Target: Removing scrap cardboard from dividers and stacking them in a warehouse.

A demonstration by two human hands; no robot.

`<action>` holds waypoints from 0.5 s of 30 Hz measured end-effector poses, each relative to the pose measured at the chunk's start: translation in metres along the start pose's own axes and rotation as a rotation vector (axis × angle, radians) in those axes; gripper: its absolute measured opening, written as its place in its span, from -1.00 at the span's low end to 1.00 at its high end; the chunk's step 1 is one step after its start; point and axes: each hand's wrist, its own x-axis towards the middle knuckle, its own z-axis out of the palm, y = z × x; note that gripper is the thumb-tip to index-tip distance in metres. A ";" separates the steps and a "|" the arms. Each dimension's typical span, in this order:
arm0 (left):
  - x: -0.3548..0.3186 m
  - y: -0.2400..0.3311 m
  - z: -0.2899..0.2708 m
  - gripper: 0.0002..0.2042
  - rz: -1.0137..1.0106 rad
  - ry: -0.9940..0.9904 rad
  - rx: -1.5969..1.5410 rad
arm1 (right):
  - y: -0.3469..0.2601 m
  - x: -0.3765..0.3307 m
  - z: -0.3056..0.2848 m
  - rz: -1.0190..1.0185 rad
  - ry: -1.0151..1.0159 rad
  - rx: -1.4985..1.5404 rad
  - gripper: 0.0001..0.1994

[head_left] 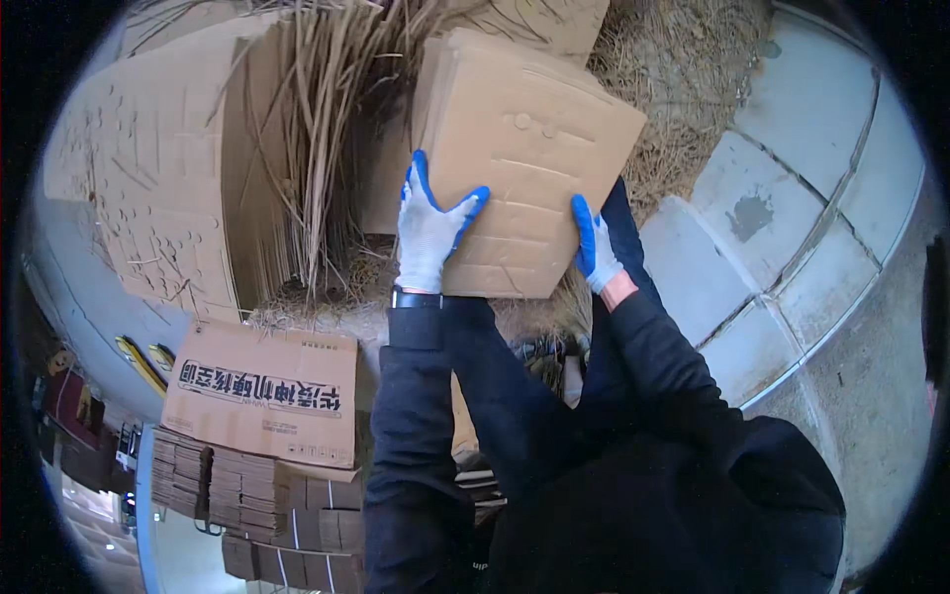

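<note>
A stack of flat brown cardboard sheets (539,178) is tilted between my hands, several layers showing along its left side. The top sheet has pressed creases and two round marks. My left hand (432,226), in a white glove with blue fingers, grips the stack's lower left edge, its thumb on the top face. At the lower right edge, my right hand (597,243), in a similar glove, clasps the sheets with its fingertips partly hidden. Whether anything below supports the stack is hidden.
Long shredded cardboard strips (322,129) hang beside a tall cardboard stack (148,168) at the left. Shredded material (683,79) heaps at the far right, beside pale floor slabs (782,178). A printed carton (267,391) lies on bundled cardboard (242,490) at the lower left.
</note>
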 end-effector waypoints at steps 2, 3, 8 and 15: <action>0.002 0.014 -0.003 0.10 -0.110 0.038 -0.147 | 0.000 -0.001 -0.005 -0.010 0.024 -0.092 -0.39; 0.002 0.019 -0.004 0.12 -0.164 0.053 -0.220 | -0.001 -0.001 -0.008 -0.055 0.052 -0.190 -0.41; 0.003 0.007 0.011 0.13 -0.083 -0.057 0.055 | 0.010 0.012 -0.012 -0.128 0.052 -0.056 -0.42; -0.013 0.012 -0.003 0.05 -0.011 -0.034 -0.008 | 0.007 0.002 0.004 -0.138 -0.002 0.087 -0.39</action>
